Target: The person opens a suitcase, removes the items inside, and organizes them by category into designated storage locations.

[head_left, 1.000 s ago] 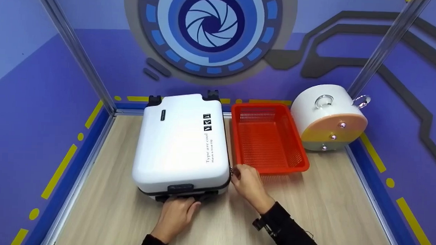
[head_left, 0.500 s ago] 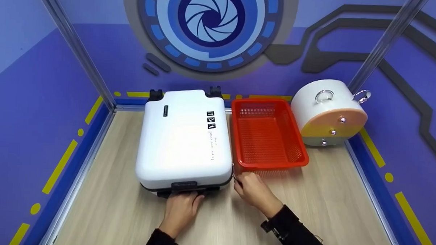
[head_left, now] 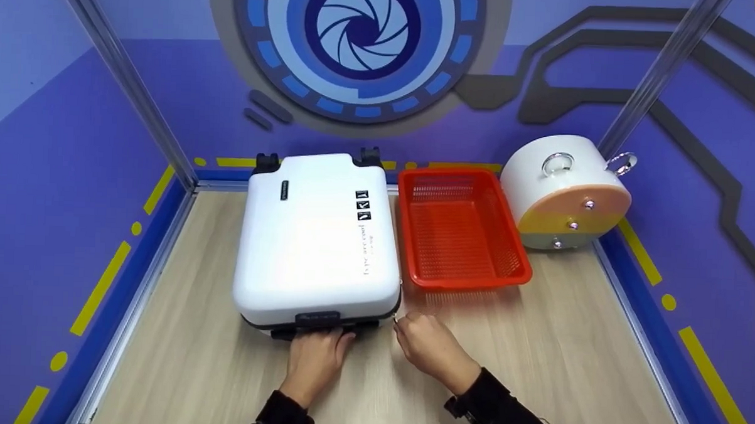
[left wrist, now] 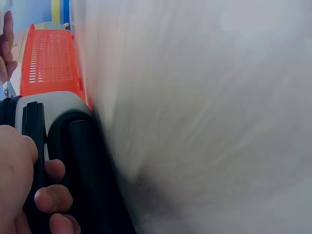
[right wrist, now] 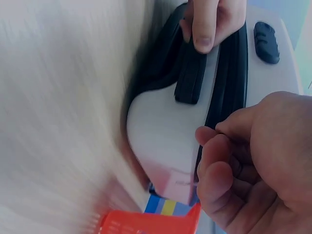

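Note:
A white hard-shell suitcase (head_left: 313,241) lies flat on the table, its wheels toward the back wall. At its near side my left hand (head_left: 315,363) holds the black carry handle (left wrist: 34,124), fingers curled round it in the left wrist view. My right hand (head_left: 434,349) is at the near right corner, thumb and forefinger pinching the zipper pull (head_left: 396,319); the fingers mostly hide the pull in the right wrist view. A black zipper band (right wrist: 229,83) runs along the suitcase's side between the two hands.
A red plastic basket (head_left: 463,284) stands right beside the suitcase. Farther right is a white drum-shaped box (head_left: 552,161) with coloured drawer fronts and ring handles. Blue printed walls (head_left: 168,92) enclose the wooden tabletop (head_left: 574,344).
My right hand has moved with the zipper pull along the suitcase's right side toward me, to the near corner. The left hand keeps hold of the handle. The head view has shifted slightly.

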A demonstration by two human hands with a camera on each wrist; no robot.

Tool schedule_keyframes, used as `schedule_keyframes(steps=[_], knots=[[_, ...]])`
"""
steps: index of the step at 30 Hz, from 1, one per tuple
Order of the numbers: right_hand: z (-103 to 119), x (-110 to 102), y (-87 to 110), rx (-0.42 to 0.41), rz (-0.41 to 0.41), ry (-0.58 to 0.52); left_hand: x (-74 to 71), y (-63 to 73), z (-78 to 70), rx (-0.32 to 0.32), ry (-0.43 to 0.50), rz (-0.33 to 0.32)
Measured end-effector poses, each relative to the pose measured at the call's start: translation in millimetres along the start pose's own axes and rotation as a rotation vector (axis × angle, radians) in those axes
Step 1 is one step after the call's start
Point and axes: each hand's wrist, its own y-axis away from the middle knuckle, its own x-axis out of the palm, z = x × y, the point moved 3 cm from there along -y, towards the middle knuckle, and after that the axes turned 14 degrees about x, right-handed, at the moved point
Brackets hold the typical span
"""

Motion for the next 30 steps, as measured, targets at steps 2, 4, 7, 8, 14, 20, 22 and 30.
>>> schedule_keyframes(steps=[2, 4, 7, 8, 14, 20, 22, 30], knots=[[4.4, 1.4, 0.3, -0.018, 0.002, 0.016, -0.4, 0.4, 0.6, 0.004, 0.004, -0.002], [8.5, 2.5, 0.3, -0.038, -0.002, 0.025, -0.6, 0.1, 1.0, 0.006, 0.007, -0.009], [14.7, 6.3, 0.5, -0.07, -0.013, 0.023, -0.3, 0.4, 1.1, 0.005, 0.014, -0.016], [17.3, 8.3, 0.4, -0.076, -0.016, 0.021, -0.2, 0.4, 1.1, 0.001, 0.016, -0.017], [32.0, 23.0, -1.8, -0.094, -0.012, -0.013, 1.6, 1.3, 0.3, -0.003, 0.03, -0.034], [21.9, 27.1, 1.0, 0.003, 0.022, -0.108, 3.5, 1.4, -0.6, 0.028, 0.048, -0.055], [16.4, 27.1, 1.9, 0.046, 0.038, -0.154, 2.2, 1.6, 1.0, 0.03, 0.054, -0.066], [6.5, 27.5, 6.8, 0.068, 0.062, -0.223, -5.0, -1.5, 1.4, -0.045, 0.212, -0.049]])
